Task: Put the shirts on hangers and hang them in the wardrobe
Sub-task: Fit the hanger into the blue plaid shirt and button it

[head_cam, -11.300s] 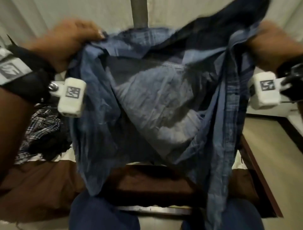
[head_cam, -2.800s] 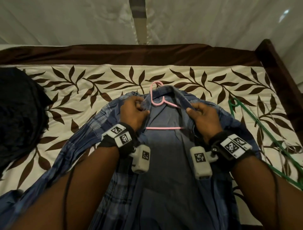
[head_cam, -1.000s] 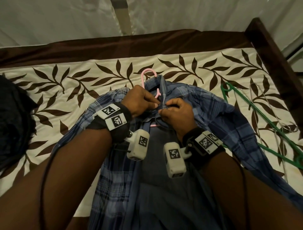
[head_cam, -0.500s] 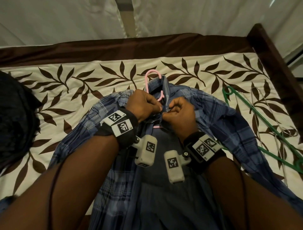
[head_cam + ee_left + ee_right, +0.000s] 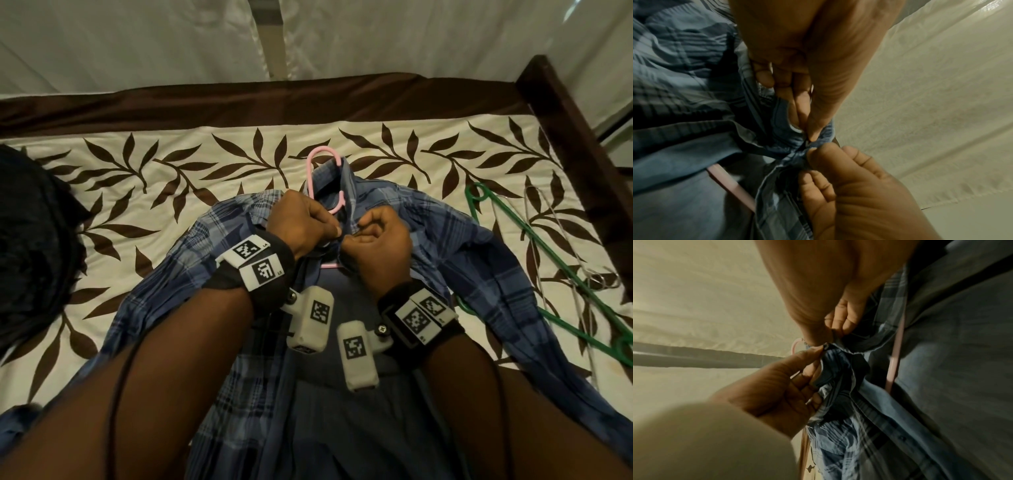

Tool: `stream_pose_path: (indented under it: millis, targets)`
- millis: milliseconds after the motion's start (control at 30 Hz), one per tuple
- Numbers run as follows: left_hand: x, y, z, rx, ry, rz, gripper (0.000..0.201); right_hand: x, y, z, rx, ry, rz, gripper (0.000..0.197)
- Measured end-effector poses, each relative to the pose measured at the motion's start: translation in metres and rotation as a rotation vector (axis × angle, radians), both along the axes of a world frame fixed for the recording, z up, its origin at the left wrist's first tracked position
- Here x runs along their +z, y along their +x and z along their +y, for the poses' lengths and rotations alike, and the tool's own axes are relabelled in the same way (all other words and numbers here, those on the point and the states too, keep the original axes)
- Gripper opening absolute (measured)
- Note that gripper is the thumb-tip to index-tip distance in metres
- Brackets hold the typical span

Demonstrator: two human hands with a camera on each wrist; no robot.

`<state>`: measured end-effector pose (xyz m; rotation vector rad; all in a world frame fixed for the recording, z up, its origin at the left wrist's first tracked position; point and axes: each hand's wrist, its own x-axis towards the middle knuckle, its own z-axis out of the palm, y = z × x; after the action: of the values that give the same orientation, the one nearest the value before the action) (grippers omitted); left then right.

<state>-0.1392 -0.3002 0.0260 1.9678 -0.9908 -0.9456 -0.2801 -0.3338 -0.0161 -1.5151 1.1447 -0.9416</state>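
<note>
Hands (image 5: pixel 342 228) closed together, pinching shirt (image 5: pixel 479 260) collar.

We see bare bedspread (image 5: pixel 212 178) left of the shirt (image 5: pixel 455 260). To its right the green hanger (image 5: pixel 555 274) and wire hangers (image 5: pixel 579 270) lie in the way.

Dim warm light, wrist views softly blurred, head view edges bowed

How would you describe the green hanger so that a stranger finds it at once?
Start at the leaf-patterned bedspread, then go to its right edge beside the blue plaid shirt. The green hanger lies flat there; the pink hanger is inside the shirt.
</note>
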Motion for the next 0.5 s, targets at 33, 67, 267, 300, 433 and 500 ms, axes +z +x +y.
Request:
stream_pose_path:
  millis: [33,67,267,300,433,500]
  targets:
    - [-0.0006,-0.0001,0.0001,-0.003,0.002,-0.006,0.006,0.0016,0.0006,0.0005,0.000,-0.048,0.039,0.030]
    - [-0.0010,-0.0002,0.0001,-0.008,0.002,-0.013,0.006,0.0032,0.0010,0.0008,0.001,-0.095,0.062,0.029]
    - [-0.0025,-0.0006,0.0017,-0.015,0.009,-0.035,0.008,0.0044,0.0009,0.0038,0.035,-0.118,0.021,0.030]
    - [-0.0023,0.0003,0.0026,-0.002,0.012,-0.002,0.007,0.0036,0.0001,0.0032,0.045,-0.089,0.004,0.029]
    - [-0.0013,0.0034,0.0045,0.031,0.021,0.087,0.009,0.0024,-0.0031,0.0007,0.073,-0.037,-0.031,0.032]
    - [-0.0009,0.0022,0.0046,0.033,0.025,0.085,0.009,0.0025,-0.0028,0.0005,0.074,-0.035,-0.021,0.033]
